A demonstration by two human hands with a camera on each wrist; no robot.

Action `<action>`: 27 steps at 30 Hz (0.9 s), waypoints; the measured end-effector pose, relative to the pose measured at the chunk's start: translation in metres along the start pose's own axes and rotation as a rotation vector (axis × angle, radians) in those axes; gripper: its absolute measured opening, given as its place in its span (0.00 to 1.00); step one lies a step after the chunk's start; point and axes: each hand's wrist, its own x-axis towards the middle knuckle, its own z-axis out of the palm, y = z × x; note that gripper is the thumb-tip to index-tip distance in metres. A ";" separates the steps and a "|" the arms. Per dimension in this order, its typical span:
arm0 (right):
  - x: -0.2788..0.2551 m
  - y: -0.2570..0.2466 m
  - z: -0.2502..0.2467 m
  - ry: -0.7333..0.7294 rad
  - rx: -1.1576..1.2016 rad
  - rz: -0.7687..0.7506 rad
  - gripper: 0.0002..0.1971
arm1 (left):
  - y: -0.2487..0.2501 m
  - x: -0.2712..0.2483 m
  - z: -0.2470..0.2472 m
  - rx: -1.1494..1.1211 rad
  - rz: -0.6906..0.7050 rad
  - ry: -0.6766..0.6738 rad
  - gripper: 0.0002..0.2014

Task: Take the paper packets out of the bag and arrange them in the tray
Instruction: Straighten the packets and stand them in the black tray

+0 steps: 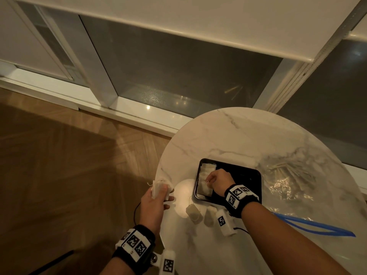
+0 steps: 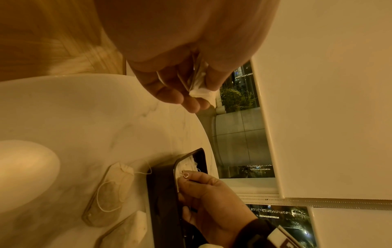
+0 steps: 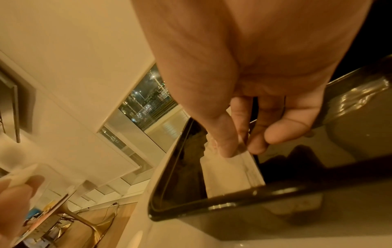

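Observation:
A black tray [image 1: 244, 181] sits on the round marble table [image 1: 238, 135]. White paper packets [image 1: 204, 175] lie in a row along the tray's left side. My right hand [image 1: 209, 178] is low over them, and its thumb and fingers pinch the edge of one packet [image 3: 233, 171] inside the tray [image 3: 212, 208]. My left hand [image 1: 161, 192] hovers at the table's left edge and holds a small bunch of white packets [image 2: 200, 89]. Two more packets [image 1: 193, 212] with thin strings lie on the table just in front of the tray.
A crumpled clear plastic bag [image 1: 288, 175] with a blue zip strip [image 1: 317, 225] lies right of the tray. The table's edge runs close to my left hand, with wooden floor [image 1: 59, 155] below. Window frames stand behind the table.

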 end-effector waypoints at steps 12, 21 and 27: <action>-0.008 0.003 -0.015 0.083 0.190 0.001 0.06 | -0.003 -0.002 0.010 0.006 -0.002 -0.069 0.09; -0.084 -0.030 -0.012 -0.133 0.803 -0.099 0.11 | 0.004 -0.014 0.039 0.066 -0.005 -0.326 0.13; -0.094 -0.019 -0.002 -0.071 0.969 -0.139 0.07 | 0.002 -0.012 0.046 0.136 0.086 -0.321 0.08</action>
